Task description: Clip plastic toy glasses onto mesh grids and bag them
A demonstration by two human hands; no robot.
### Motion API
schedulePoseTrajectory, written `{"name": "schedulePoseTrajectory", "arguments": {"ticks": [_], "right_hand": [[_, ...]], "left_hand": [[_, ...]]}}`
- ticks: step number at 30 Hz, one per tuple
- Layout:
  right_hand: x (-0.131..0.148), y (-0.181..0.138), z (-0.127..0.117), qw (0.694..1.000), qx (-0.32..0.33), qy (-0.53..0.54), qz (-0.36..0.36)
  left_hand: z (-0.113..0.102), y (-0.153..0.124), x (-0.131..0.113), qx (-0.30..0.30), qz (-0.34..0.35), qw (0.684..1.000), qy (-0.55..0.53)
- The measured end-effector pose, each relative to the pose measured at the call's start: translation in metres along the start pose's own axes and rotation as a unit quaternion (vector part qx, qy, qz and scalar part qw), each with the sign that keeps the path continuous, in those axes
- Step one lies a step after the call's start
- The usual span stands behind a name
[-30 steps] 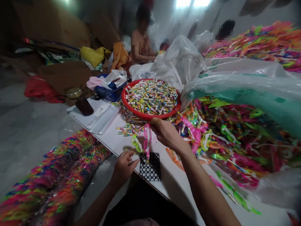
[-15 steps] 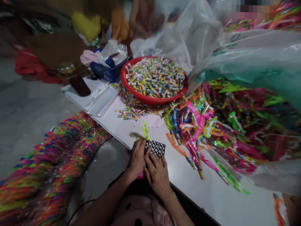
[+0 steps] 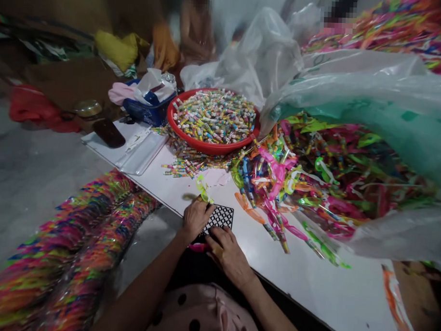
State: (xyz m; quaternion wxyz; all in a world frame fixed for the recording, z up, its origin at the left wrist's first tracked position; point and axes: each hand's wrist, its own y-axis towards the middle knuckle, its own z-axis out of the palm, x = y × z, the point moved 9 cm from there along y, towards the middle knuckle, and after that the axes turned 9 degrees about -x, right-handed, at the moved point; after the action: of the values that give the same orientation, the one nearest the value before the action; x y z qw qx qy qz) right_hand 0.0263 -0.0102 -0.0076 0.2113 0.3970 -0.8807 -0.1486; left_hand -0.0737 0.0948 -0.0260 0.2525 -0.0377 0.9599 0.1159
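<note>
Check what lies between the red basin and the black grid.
Head view: loose colourful tubes, a pale pink sheet, and a lime-green plastic piece.

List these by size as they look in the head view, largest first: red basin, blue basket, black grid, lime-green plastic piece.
1. Red plastic basin
2. Blue basket and black plastic grid: unsure, since the basket is partly covered and farther away, the grid nearer the camera
3. Lime-green plastic piece
</note>
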Motion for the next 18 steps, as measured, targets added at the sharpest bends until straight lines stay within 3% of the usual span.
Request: {"name": "schedulePoseTrajectory", "arguments": {"ticks": [5, 8, 10, 13, 15, 18], "right_hand": [[0.001, -0.002, 0.001, 0.999, 0.001, -0.020, -0.025], [0.000, -0.003, 0.001, 1.000, -0.009, -0.009, -0.021], [-0.002, -0.005, 0.001, 1.000, -0.010, -0.003, -0.022], [-0.003, -0.008, 0.003, 0.999, -0.006, -0.005, -0.032], [-0.005, -0.010, 0.005, 0.999, -0.003, -0.005, -0.037], [-0.007, -0.009, 0.008, 0.999, -0.016, -0.005, -0.036]], "left_hand": [[-0.002, 0.000, -0.001, -0.003, 0.020, 1.000, -0.018], [-0.010, -0.026, 0.011, -0.023, 0.033, 0.998, -0.046], [-0.019, -0.055, 0.036, -0.077, -0.004, 0.993, -0.094], [-0.017, -0.102, 0.089, -0.132, -0.140, 0.970, -0.148], [-0.003, -0.117, 0.107, -0.103, -0.181, 0.965, -0.158], [0.022, -0.121, 0.120, -0.005, -0.202, 0.960, -0.192]]}}
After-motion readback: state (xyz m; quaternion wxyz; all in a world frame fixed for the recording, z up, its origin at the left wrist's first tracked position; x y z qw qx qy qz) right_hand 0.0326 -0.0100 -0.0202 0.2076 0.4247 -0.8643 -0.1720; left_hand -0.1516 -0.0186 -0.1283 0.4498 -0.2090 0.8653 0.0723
